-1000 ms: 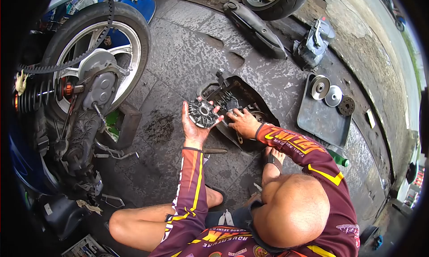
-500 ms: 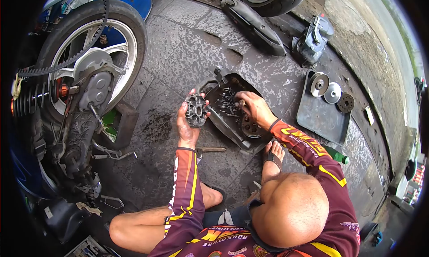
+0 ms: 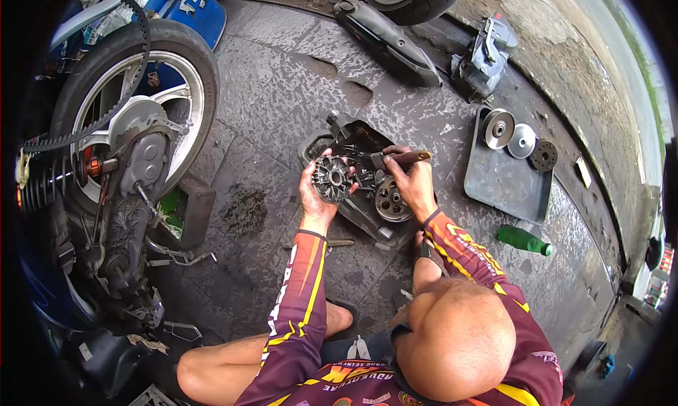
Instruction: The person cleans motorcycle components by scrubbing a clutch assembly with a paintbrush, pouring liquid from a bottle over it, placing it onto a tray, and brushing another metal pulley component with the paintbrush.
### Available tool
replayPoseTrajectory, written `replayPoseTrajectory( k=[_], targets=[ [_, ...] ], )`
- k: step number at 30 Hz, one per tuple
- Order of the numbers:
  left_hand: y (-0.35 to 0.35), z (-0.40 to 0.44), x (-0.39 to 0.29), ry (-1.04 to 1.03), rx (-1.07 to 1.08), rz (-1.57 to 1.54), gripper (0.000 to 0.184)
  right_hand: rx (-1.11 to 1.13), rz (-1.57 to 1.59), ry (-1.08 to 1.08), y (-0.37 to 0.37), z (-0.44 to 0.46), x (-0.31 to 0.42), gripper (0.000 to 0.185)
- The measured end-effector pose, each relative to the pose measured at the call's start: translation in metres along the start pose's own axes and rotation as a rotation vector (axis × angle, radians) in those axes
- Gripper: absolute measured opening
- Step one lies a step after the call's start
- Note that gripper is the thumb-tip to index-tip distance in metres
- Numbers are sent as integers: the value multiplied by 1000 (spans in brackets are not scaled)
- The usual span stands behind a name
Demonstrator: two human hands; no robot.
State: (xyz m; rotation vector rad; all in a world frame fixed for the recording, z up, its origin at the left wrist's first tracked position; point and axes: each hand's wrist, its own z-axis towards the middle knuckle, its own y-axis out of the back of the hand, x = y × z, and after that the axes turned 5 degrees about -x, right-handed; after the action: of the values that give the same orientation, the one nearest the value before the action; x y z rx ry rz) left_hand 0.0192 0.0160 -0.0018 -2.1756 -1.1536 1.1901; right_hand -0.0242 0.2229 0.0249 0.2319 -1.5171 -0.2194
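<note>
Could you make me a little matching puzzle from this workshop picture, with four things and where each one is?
1. finned metal disc
2. brown-handled brush
3. green bottle
4. toothed belt

A. lying on the floor
B. in the right hand
C. hanging by the wheel at the left of the picture
D. in the left hand

Pairs: 1-D, 2-B, 3-A, 4-C
</note>
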Motion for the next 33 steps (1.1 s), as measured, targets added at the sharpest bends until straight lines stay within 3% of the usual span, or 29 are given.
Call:
replayPoseTrajectory(
  k=[1,3,6,9,10,13,15,17,21,25,27,29,31,33],
  targets=[
    [-2,2,3,8,-1,2,59,-25,93,-51,1,-5,7,15],
    [-8,5,12,55,-16,46,57,16,220,151,-9,-10,8,16],
    [-14,9,21,69,-10,43,57,262,102,3,-10,-3,8,18],
    [-11,11,20,53,-27,68,57,25,-5,194,-12,9,-2,14],
    [-11,15,21,33,-25,56,58,44,127,93,-13,4,9,14],
    [-8,17,26,34,-29,50,58,172,93,33,-20,0,-5,12],
    [-3,18,23,39,-39,49,58,-13,-32,92,-13,6,-10,11],
    [5,20,22,28,44,-33,62,-51,29,98,-12,4,-18,16],
    [-1,12,12,-33,92,-88,65,256,-348,194,-17,14,-53,22],
    [4,15,4,-34,16,-37,66,147,-156,-61,-6,25,-23,22],
    [6,17,9,-33,13,10,65,12,98,11,-6,22,4,19],
    [0,14,12,-25,7,42,64,115,192,60,-8,13,16,16],
    [-6,14,17,-32,-20,55,63,252,62,32,-17,10,0,15],
    [0,15,17,26,-10,71,61,61,46,136,-18,9,-4,13]
  ],
)
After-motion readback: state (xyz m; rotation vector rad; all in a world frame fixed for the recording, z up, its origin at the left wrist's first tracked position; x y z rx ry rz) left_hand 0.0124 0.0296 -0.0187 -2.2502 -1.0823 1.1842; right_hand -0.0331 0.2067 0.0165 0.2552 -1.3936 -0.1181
